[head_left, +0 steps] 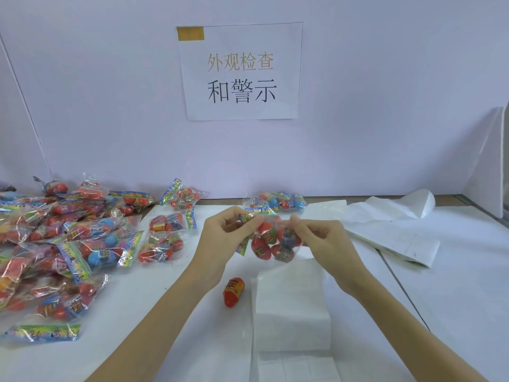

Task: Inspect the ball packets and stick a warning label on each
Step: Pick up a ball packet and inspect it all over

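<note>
I hold one clear ball packet (271,241) with red balls inside above the table's middle. My left hand (224,238) pinches its upper left edge, near the coloured header strip. My right hand (321,238) pinches the packet's right side. A stack of white label sheets (289,307) lies on the table just below the packet. A single loose red ball (233,292) rests beside the stack, under my left wrist.
A big heap of ball packets (55,244) covers the table's left side. Two or three packets (278,202) lie by the back wall. Loose white paper sheets (391,230) spread at the right. A printed sign (241,73) hangs on the wall.
</note>
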Demonstrator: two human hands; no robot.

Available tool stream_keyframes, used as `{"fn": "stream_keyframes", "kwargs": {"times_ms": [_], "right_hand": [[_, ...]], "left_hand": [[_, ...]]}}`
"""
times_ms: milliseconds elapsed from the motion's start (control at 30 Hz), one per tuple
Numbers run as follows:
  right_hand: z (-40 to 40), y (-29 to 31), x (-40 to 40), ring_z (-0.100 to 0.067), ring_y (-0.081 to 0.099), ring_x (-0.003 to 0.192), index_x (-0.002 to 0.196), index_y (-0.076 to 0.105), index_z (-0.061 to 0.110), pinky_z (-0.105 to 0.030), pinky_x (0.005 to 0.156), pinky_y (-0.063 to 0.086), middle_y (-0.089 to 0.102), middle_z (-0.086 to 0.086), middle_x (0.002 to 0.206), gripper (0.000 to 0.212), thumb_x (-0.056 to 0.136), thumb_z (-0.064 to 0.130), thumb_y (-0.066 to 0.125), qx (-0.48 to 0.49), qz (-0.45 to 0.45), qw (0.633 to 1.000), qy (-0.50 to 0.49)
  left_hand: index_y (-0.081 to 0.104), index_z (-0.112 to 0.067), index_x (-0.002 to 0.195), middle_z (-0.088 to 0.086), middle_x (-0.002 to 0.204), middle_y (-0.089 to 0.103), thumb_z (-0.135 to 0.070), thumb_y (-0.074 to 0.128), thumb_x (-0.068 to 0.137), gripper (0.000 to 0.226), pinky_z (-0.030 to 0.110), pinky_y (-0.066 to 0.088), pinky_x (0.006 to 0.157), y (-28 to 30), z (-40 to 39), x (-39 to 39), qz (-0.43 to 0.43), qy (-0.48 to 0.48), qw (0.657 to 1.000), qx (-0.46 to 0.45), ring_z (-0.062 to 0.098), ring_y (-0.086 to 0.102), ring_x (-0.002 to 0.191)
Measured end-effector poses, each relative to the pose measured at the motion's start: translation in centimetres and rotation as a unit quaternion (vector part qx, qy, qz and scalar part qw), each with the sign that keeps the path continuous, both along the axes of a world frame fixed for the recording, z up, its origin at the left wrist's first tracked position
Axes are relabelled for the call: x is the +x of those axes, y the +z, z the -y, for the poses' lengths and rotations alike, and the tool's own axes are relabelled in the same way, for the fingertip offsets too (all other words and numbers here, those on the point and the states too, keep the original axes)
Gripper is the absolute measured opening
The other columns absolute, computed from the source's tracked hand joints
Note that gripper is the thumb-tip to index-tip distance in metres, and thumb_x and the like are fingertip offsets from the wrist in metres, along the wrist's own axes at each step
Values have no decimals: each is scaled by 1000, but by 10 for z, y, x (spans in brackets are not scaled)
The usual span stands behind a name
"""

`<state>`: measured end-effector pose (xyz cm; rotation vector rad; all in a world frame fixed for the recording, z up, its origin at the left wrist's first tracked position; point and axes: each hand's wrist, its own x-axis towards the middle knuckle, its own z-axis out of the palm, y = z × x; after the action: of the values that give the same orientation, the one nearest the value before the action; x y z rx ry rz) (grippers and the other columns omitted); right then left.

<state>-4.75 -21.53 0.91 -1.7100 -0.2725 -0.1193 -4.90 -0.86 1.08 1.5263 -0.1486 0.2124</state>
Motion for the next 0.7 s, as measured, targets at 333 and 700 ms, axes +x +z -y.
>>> {"fn": "stream_keyframes", "kwargs": {"times_ms": [333, 700], "right_hand": [[4, 7, -2, -23, 78, 92, 115, 75, 11, -21, 73, 58, 80, -9, 103, 27, 101, 31, 65, 80, -103, 987, 96], [4, 4, -5, -22, 77, 85, 102, 81, 32, -24, 76, 59, 80, -8, 92, 20, 84, 39, 82, 36, -41, 997, 58]], "left_hand": [[84, -20, 95, 8, 100, 80, -24, 73, 95, 12, 35, 60, 90, -4, 0, 2, -39, 41, 997, -54, 28, 73, 94], [75, -19, 113, -5, 107, 76, -43, 70, 90, 34, 25, 57, 85, -5, 10, -2, -13, -51, 997, 48, 12, 69, 97]]}}
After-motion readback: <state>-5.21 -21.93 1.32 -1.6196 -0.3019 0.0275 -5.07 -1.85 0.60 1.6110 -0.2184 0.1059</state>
